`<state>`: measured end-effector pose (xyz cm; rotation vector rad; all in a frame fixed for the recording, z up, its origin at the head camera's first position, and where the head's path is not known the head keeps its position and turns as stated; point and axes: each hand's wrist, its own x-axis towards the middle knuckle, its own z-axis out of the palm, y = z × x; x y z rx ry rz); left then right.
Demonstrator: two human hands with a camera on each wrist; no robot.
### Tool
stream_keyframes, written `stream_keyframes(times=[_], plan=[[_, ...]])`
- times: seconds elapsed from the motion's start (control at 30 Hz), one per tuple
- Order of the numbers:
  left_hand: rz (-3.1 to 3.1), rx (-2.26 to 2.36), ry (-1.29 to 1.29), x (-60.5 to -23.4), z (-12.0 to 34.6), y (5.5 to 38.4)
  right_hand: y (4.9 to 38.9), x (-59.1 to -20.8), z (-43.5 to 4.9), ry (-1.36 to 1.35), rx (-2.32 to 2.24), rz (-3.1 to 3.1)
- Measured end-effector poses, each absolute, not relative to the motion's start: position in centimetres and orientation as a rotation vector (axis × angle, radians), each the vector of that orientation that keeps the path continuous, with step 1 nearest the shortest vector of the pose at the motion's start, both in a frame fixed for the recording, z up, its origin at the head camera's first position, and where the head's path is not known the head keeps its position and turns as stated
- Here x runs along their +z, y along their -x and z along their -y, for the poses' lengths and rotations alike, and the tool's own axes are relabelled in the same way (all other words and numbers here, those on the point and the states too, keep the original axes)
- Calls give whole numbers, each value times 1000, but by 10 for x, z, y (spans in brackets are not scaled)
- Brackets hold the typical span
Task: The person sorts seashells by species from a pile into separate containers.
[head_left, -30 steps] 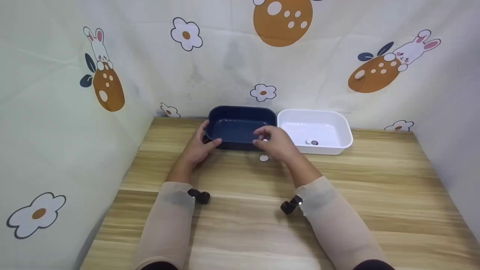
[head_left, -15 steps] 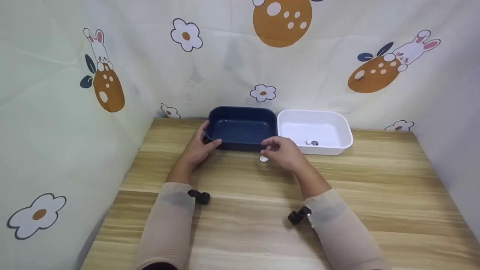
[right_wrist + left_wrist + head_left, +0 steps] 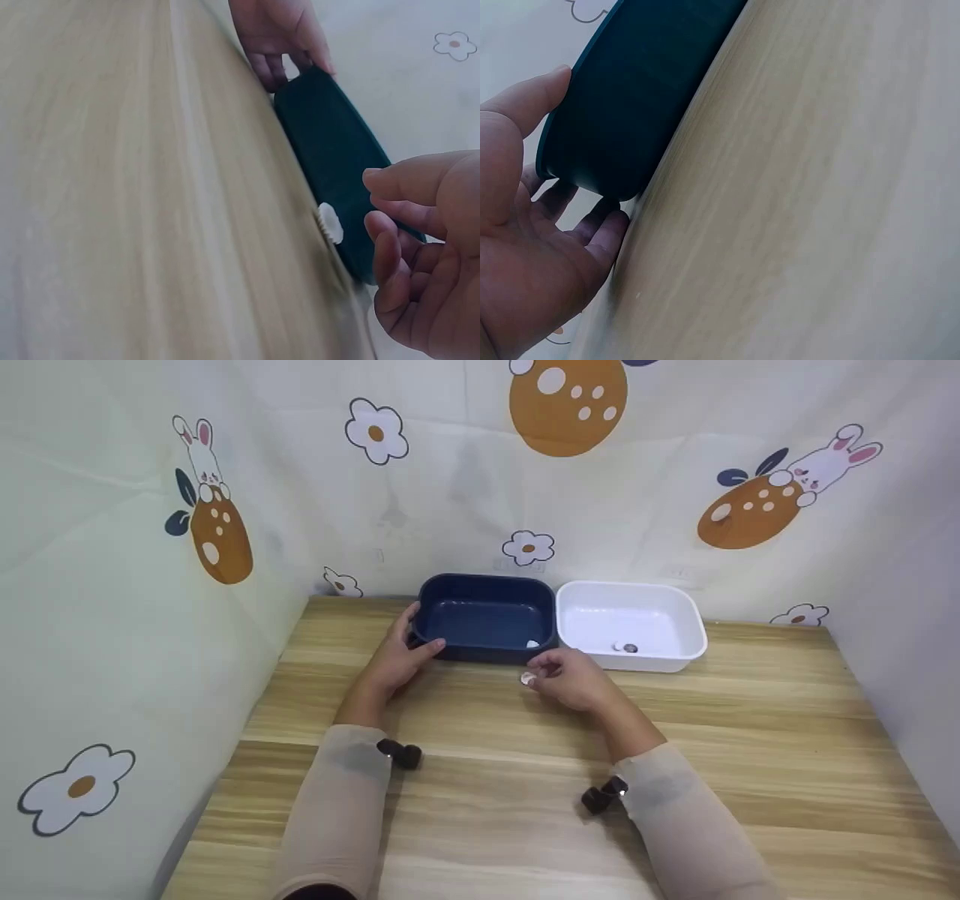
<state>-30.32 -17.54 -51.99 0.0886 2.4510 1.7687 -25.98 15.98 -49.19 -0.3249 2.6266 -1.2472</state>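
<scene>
My left hand [image 3: 397, 656] grips the left end of a dark blue rectangular bin [image 3: 480, 653], thumb on its front rim and fingers round its end. A small white piece [image 3: 532, 644] lies inside that bin, near its front right corner. On the table before the bin lies a white round disc [image 3: 330, 223] with a ridged edge, like a bottle cap. My right hand [image 3: 574, 679] is right at the disc [image 3: 527, 679], with thumb and fingers bent and spread apart. In the right wrist view a gap shows between those fingertips and the disc.
A white rectangular bin [image 3: 645, 662] stands against the blue bin's right side. It holds a small white piece [image 3: 618, 646] and a dark round piece [image 3: 631, 648]. Behind both bins hangs a printed cloth wall [image 3: 450, 510]. The wooden table [image 3: 480, 780] stretches toward me.
My right hand has let go of the small white piece in the blue bin and moved back and down to the disc in front. My left hand has stayed on the bin.
</scene>
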Motion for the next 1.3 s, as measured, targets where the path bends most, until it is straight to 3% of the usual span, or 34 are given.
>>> stream_keyframes(times=[1.3], plan=[[-2446, 1770, -91, -521, 175, 304, 258, -510, -151, 426, -1021, -2735]])
